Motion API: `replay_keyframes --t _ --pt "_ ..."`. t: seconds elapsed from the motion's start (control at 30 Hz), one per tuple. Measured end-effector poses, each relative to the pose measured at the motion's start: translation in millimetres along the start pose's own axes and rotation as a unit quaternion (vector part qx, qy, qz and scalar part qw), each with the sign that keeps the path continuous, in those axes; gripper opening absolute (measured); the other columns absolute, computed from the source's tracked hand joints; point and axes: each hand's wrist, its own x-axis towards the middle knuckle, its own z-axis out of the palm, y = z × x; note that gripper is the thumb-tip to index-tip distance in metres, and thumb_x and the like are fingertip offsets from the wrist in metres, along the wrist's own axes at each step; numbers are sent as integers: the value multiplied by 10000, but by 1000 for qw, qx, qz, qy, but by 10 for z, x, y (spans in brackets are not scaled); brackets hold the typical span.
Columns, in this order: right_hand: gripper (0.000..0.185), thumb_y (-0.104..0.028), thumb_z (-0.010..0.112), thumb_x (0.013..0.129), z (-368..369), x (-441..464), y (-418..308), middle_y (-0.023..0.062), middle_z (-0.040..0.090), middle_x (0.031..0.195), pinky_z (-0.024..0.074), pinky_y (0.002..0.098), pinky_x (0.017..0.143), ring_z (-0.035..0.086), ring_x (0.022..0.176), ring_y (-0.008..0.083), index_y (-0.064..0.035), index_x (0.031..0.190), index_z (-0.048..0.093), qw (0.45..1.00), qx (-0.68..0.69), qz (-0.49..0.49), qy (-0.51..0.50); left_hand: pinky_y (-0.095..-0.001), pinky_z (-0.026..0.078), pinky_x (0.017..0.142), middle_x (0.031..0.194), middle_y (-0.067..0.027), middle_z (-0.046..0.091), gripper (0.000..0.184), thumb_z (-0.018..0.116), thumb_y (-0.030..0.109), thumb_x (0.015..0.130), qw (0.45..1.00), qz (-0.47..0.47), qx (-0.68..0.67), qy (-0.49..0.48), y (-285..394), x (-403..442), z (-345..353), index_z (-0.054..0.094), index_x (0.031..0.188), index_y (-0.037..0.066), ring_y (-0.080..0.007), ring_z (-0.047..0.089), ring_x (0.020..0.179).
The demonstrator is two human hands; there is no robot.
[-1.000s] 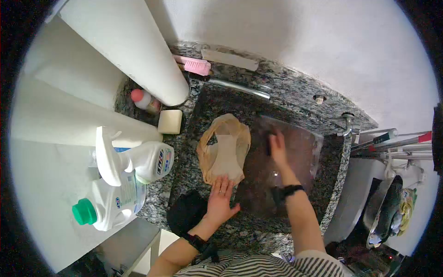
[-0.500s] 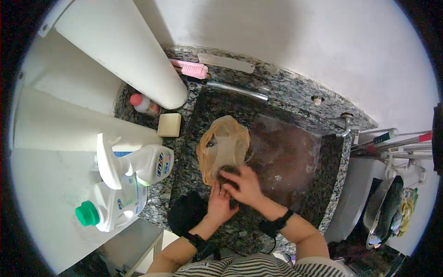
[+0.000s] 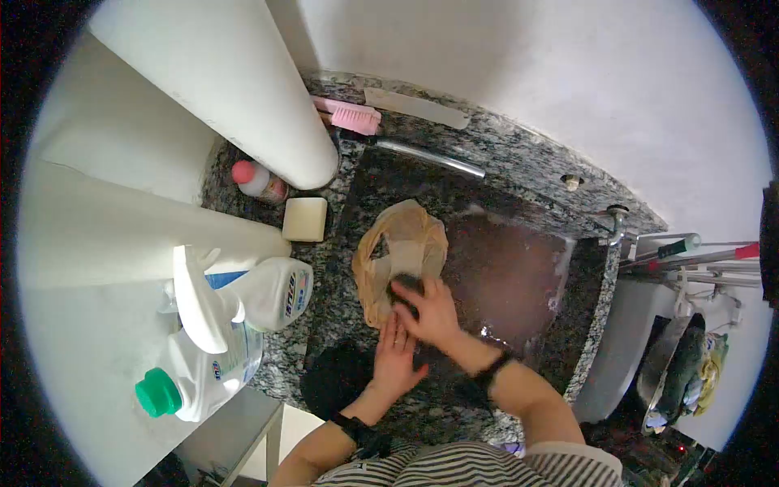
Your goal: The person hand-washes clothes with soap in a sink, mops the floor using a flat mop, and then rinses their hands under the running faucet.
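Note:
A thin tan garment or cloth (image 3: 372, 284) with a paler middle lies bunched on the dark speckled stone of the washing basin (image 3: 337, 304). My right hand (image 3: 434, 312) grips a dark oval object (image 3: 407, 294), which looks like a scrubbing brush, over the lower right part of the cloth. Its bristles are not visible. My left hand (image 3: 395, 357) is stretched out, fingers straight and thumb apart, with the fingertips at the cloth's lower edge. Both wrists wear dark bands.
Brownish water (image 3: 503, 280) lies to the right, below a tap (image 3: 617, 219). Along the left ledge stand a soap bar (image 3: 305, 219), a red-capped bottle (image 3: 260, 180), a spray bottle (image 3: 280, 292) and a green-capped jug (image 3: 195, 390). A pink brush (image 3: 355, 119) rests at the back.
My right hand has shifted slightly with the dark object, which now shows more clearly against the cloth. My left fingers have straightened. The whole view has moved a little.

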Motion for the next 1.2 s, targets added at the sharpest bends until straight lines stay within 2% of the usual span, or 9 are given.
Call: replay_keyframes --t 0.13,0.27,0.37,0.6,0.67,0.8,0.97,1.1,1.2 --pt "323 -230 615 723 350 1018 409 196 511 1074 400 424 839 484 977 355 -170 1039 633 992 -53 106 46 -488 182 1049 1379 -213 239 853 727 313 601 1000 1 -11 10 57 45 -59 342 1283 -26 -396 179 1292" --pt "349 -261 630 705 13 763 332 174 515 1066 409 418 843 488 976 350 -181 1045 634 998 -3 13 65 -484 175 1053 1386 -212 228 875 725 316 602 1000 9 -8 15 38 49 -121 322 1301 -20 -394 173 1295" --pt "385 -336 611 734 -332 80 -72 219 444 1188 387 454 904 447 1058 388 -263 1112 594 991 -3 71 -117 -482 177 1052 1382 -211 239 879 721 323 602 1000 -13 -19 -8 37 18 -39 319 1305 -17 -394 174 1295" --pt "378 -304 607 753 492 1152 431 232 464 1176 416 440 845 472 1057 389 -211 1119 593 985 -101 140 33 -495 173 1048 1377 -204 249 885 711 343 611 1000 -3 24 -18 18 26 -32 305 1313 -9 -391 165 1299" --pt "382 -325 617 764 288 1247 614 205 530 1115 433 388 831 526 1016 337 -187 1119 591 939 200 267 -78 -498 171 1047 1384 -206 233 898 712 336 604 1000 -2 17 -16 57 27 -82 292 1320 -8 -395 157 1300" --pt "460 -311 652 757 13 502 1195 143 598 1067 422 356 877 555 1005 276 -121 1161 544 934 188 275 133 -506 153 1047 1405 -209 180 920 701 287 597 1000 0 -8 -7 76 39 -31 242 1342 1 -410 127 1304" --pt "497 -345 688 712 67 -421 1653 167 592 1034 414 375 884 539 1000 326 -107 1126 549 908 117 394 76 -507 124 1053 1413 -213 150 912 677 237 609 999 -21 32 -24 145 54 3 206 1352 0 -418 100 1307" --pt "509 -355 685 701 20 -315 1410 174 578 1043 423 413 864 527 989 360 -111 1123 538 930 -33 366 24 -502 113 1059 1409 -216 151 906 671 225 611 999 -16 39 -12 115 49 26 202 1352 -2 -418 100 1304" --pt "430 -277 640 728 -37 320 924 170 521 1125 408 434 878 481 1042 352 -122 1116 536 978 -103 141 111 -496 113 1061 1399 -221 167 894 670 223 618 999 -20 23 -32 115 54 16 206 1350 1 -421 116 1298"
